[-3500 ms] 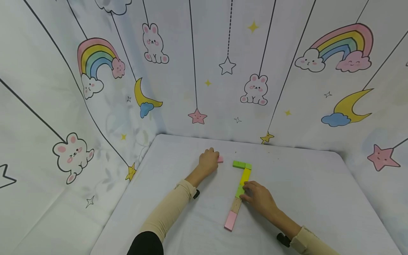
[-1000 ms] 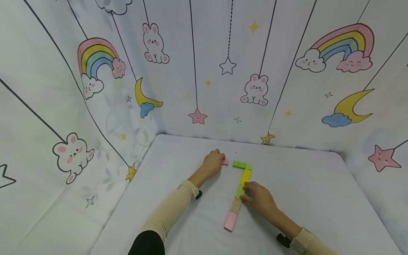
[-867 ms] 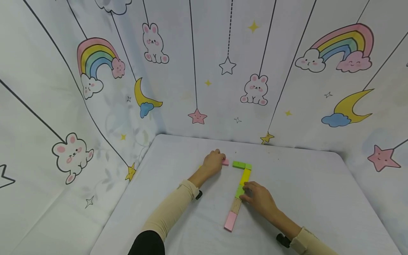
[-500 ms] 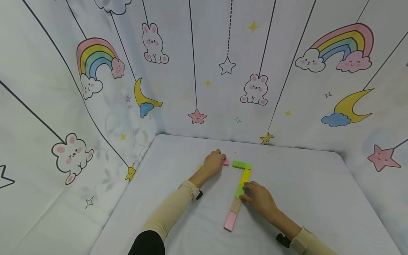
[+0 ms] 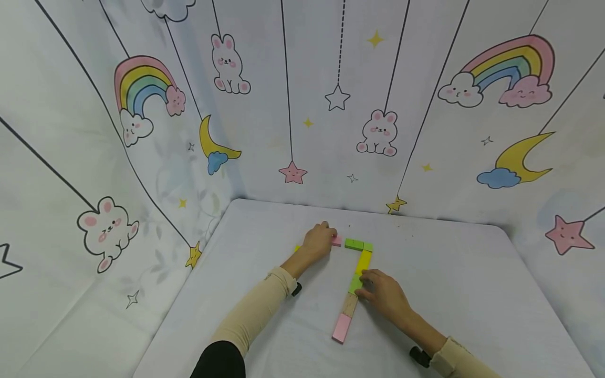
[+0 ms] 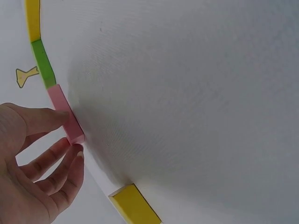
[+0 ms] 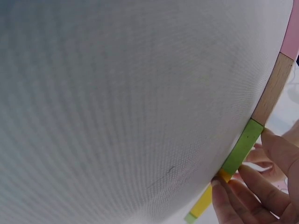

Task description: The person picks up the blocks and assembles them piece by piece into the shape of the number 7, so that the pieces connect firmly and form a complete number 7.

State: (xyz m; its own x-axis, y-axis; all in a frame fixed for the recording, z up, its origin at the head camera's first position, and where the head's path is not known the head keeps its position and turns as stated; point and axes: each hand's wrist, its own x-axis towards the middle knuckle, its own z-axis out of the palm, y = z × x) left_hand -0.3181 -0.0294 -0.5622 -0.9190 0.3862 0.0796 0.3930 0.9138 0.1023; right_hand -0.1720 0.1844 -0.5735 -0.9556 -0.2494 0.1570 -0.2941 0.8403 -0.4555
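Observation:
My left hand (image 5: 317,242) pinches a pink block (image 6: 63,109) between thumb and fingertips. In the head view the block's end stands a small gap left of the green blocks (image 5: 354,244) that form the short top arm of a bent row. My right hand (image 5: 385,293) rests at the middle of the long arm. Its thumb and curved fingers lie at a green block (image 7: 243,146), with one fingertip over the joint to the yellow block (image 5: 363,261). Below follow a plain wooden block (image 5: 350,304) and a pink block (image 5: 341,328).
A loose yellow block (image 6: 135,205) lies behind the left hand, mostly hidden by the wrist in the head view. The white-covered table (image 5: 454,283) meets a printed cloth backdrop (image 5: 302,105) at its far and left sides.
The left hand has slid the pink block a little right, towards the green blocks, bringing the loose yellow block partly into view. The right hand and the row have stayed still.

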